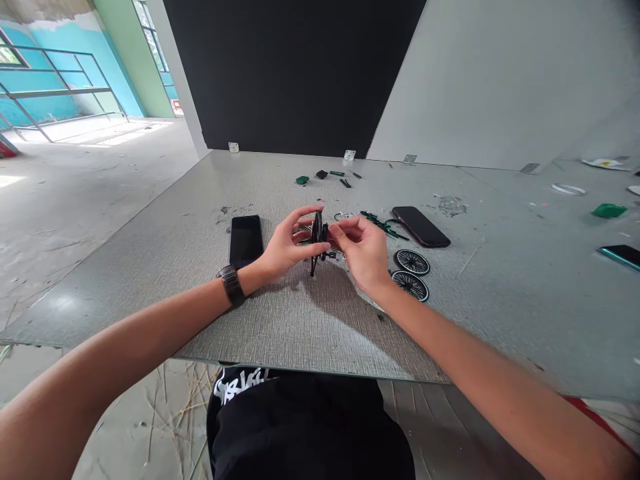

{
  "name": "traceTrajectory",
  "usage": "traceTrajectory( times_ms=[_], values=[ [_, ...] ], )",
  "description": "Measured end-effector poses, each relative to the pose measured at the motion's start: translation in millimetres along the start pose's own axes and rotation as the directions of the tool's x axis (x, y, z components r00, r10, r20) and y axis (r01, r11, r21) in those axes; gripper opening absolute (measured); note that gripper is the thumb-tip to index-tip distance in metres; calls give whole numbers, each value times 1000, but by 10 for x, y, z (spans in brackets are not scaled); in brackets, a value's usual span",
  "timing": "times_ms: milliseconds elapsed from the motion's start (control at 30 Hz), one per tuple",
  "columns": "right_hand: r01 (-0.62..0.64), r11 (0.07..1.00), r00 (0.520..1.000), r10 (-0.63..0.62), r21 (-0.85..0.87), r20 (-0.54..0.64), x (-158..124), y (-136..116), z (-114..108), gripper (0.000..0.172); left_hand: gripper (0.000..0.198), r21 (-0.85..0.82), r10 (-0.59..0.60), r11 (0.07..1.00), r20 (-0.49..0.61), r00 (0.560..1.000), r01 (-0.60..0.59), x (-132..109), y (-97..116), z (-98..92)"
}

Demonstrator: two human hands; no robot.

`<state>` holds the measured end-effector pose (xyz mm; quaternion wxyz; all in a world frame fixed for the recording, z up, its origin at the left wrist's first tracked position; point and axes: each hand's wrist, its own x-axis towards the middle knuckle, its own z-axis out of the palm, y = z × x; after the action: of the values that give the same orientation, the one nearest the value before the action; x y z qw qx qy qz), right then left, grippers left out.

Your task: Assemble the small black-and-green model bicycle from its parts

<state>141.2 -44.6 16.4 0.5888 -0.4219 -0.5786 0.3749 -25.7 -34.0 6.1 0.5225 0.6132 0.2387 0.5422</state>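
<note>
A left hand [285, 243] grips a dark miniature wheel assembly [317, 230] on edge between thumb and fingers; at its side, a right hand's [367, 257] grasp is unclear. Uneven fingertip pressure could twist it loose.

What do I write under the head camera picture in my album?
Left hand and right hand meet at a small dark piece over the grey table, two spoked wheels lying nearby.

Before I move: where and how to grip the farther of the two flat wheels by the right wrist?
Pinch the farther wheel by its rim at the right edge, probably from above and the right. It lies flat and thin; the nearer wheel crowds its near side, the phone lies beyond, and the right hand is to its left.
</note>
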Motion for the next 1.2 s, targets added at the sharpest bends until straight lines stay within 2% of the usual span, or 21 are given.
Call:
traceTrajectory(
  times_ms=[300,700,1000,1200],
  values=[
    [-83,994,996,81,70,22,23,27,-16,36,69,23,18,1000,7,1000,-18,7,-24,-17],
    [-90,990,995,84,107,60,14,-9,-21,37,70,12,19,1000,10,1000,-19,7,-48,-44],
    [-79,994,995,74,81,63,9,-23,-22,35,70,40,55,998,17,998,-56,4,-43,-51],
    [-72,990,996,65,121,60,0,-62,-19,35,68,48,87,995,23,996,-88,5,-22,-45]
  ],
)
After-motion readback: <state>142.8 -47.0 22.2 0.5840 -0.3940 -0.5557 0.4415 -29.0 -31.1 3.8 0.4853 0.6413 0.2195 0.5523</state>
